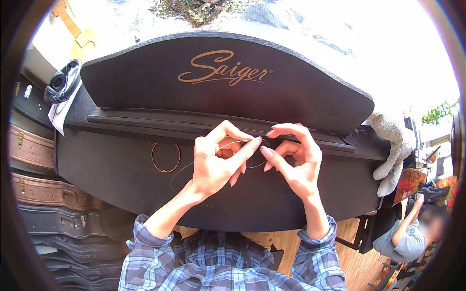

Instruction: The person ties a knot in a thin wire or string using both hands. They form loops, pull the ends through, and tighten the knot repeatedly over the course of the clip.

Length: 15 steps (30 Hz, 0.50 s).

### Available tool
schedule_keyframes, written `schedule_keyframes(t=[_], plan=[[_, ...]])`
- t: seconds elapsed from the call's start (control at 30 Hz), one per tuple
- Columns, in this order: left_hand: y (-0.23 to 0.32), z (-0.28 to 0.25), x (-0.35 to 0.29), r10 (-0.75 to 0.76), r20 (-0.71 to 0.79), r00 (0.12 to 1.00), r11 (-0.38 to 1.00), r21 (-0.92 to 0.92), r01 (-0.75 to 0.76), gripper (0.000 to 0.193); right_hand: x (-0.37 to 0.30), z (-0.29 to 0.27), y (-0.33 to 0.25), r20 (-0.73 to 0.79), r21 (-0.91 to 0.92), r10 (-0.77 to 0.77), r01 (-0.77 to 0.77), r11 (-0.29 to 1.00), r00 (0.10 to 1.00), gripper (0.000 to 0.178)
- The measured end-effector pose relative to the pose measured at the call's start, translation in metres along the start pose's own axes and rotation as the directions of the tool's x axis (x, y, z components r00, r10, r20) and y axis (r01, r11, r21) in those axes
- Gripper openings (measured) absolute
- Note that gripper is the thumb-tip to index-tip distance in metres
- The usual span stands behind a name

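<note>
My left hand is raised over the dark desk, thumb and index finger pinched on a thin, pale metal string. Loops of the string curve between my hands, and a loose length trails down past my left wrist. Close to those fingertips is my right hand, its thumb and index finger apart and its other fingers bent; the thumb tip is next to the string. Whether it touches the string is hard to see. A copper-coloured coiled string lies on the desk to the left.
Behind my hands stands a black curved panel with gold lettering. Instrument cases are stacked at left, below headphones. A grey plush toy hangs at the desk's right end. Another person sits at lower right.
</note>
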<state>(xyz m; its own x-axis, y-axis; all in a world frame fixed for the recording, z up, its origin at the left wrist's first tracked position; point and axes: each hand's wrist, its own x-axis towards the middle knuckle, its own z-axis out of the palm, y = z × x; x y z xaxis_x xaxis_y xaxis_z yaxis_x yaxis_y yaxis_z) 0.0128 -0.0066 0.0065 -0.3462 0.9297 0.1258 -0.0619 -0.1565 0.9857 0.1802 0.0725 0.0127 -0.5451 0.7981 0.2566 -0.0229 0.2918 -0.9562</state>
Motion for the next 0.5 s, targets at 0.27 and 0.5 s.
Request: schedule_keyframes(t=[0.27, 0.5], plan=[[-0.0023, 0.0012, -0.0015, 0.021, 0.015, 1.000, 0.998, 0.055, -0.021, 0.014, 0.0005, -0.0003, 0.0006, 0.054, 0.026, 0.007, -0.009, 1.000, 0.999, 0.039], [-0.0055, 0.0027, -0.0006, 0.108, -0.010, 0.994, 0.992, 0.069, -0.107, 0.015, -0.0001, -0.0005, 0.0011, 0.098, -0.017, -0.014, 0.015, 1.000, 0.995, 0.030]])
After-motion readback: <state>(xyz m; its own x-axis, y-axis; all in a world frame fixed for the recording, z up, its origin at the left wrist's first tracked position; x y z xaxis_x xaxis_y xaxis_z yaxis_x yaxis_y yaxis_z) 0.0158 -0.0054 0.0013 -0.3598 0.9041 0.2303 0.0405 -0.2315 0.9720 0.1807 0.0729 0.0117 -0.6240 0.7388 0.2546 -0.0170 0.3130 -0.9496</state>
